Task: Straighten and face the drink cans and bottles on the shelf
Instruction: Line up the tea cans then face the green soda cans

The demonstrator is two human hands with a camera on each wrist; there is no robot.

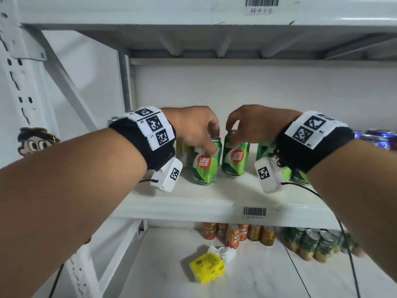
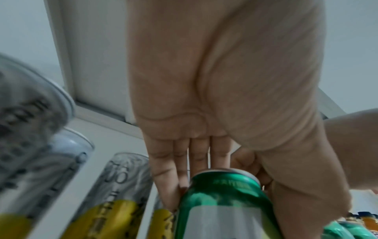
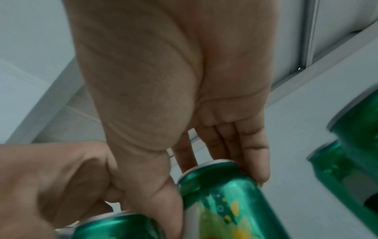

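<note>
The left hand (image 1: 194, 127) is pinching the top of 1 green can (image 1: 206, 163), thumb on the front shoulder and the other fingers (image 2: 199, 155) lying close together over the far side of the rim. The right hand (image 1: 254, 123) is gripping the rim of the neighbouring green can (image 1: 235, 155) the same way, thumb on one side and fingers (image 3: 252, 145) on the other. Both cans are sitting on the middle shelf (image 1: 193, 203), red logos facing out, close together; I cannot tell whether they are touching.

The likeliest slip, I judge, is a top-only grip tipping a can while it is being twisted, knocking it into its twin or into the cans behind. The knuckles are nearly meeting, so 1 hand could be jogging the other.

More green cans (image 1: 266, 148) are crowding the right, and yellow-and-silver cans (image 2: 114, 194) are standing just left. The shelf's front edge is lying a little ahead of the left can, with bare board between. Overhead room is looking generous.
</note>
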